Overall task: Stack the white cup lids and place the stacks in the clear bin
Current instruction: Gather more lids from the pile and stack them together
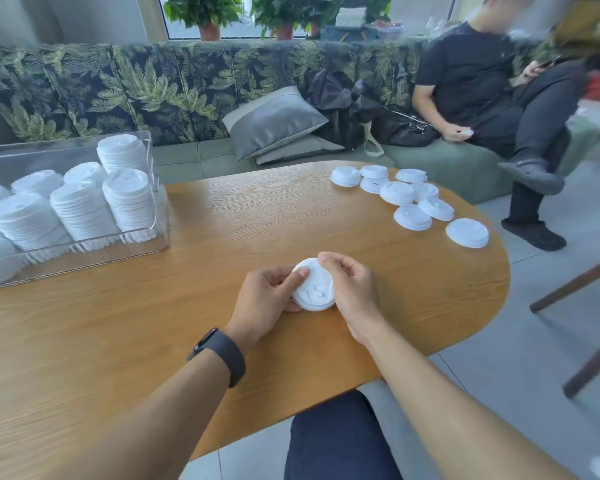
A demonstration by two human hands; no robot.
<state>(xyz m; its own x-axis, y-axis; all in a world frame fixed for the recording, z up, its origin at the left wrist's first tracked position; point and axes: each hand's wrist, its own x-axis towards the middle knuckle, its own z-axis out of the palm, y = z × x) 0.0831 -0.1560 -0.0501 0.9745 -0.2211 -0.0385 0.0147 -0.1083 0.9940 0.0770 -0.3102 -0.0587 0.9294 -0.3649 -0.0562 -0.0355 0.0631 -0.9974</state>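
A small stack of white cup lids [315, 287] rests on the wooden table [194, 341] in front of me. My left hand [269, 299] grips its left side, index finger pressing on top. My right hand [349, 284] holds its right side, thumb on the far rim. The clear bin [153, 233] stands at the left of the table with several tall stacks of lids [80, 209] inside. Several loose white lids [411, 199] lie scattered at the table's far right end.
A leaf-patterned sofa [153, 88] with grey cushions [274, 123] runs behind the table. A person in black [482, 84] sits at its right end, feet near the table. Chair legs [582, 296] stand on the floor at the right. My knee [333, 438] is under the near edge.
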